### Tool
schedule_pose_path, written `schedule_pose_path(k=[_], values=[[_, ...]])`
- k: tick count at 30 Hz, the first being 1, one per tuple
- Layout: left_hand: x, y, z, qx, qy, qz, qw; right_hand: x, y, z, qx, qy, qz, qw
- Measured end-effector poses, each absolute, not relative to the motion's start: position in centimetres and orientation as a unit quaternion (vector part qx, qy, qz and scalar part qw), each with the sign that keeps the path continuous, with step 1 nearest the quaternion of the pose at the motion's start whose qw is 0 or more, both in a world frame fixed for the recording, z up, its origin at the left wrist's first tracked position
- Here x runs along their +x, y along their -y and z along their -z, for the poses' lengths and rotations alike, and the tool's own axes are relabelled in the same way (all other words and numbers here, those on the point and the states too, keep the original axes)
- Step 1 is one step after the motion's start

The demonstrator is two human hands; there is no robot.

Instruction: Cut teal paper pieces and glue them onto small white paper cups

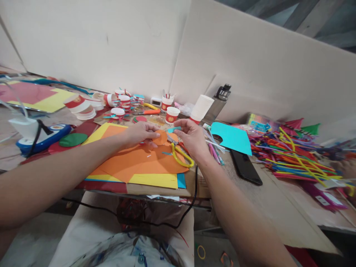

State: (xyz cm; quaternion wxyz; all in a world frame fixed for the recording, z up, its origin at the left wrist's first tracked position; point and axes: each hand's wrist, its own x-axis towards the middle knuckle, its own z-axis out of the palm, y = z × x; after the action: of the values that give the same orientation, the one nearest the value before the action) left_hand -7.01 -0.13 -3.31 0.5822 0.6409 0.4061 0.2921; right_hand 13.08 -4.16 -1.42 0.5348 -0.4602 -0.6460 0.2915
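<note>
Between the thumb and fingers of my left hand is a small round orange paper piece. My right hand is close by on the right, its fingertips pinched on a small light-blue paper piece. Below my right hand, scissors with yellow handles lie on orange paper sheets. Yellow sheets and the edge of a blue sheet show beneath the orange. Small paper scraps are scattered on top.
Behind my hands stand paper cups, a cup stack and a dark bottle. To the right are a turquoise sheet, a black phone and many pipe cleaners. A blue-and-white device and green paper circle lie left.
</note>
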Motion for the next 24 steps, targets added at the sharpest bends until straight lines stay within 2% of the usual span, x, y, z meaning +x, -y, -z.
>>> schedule_pose_path(k=[6,14,24], values=[[-6.8,0.3,3.6,0.620,-0.387,-0.282,0.622,13.1,4.1,1.6,-0.479,0.683,-0.262,0.484],[-6.6,0.2,4.0,0.655,-0.398,-0.274,0.580,12.9,4.1,1.9,-0.494,0.737,-0.154,0.436],[-6.4,1.0,3.3,0.699,-0.377,-0.261,0.549,13.0,3.3,2.7,-0.467,0.753,-0.194,0.422]])
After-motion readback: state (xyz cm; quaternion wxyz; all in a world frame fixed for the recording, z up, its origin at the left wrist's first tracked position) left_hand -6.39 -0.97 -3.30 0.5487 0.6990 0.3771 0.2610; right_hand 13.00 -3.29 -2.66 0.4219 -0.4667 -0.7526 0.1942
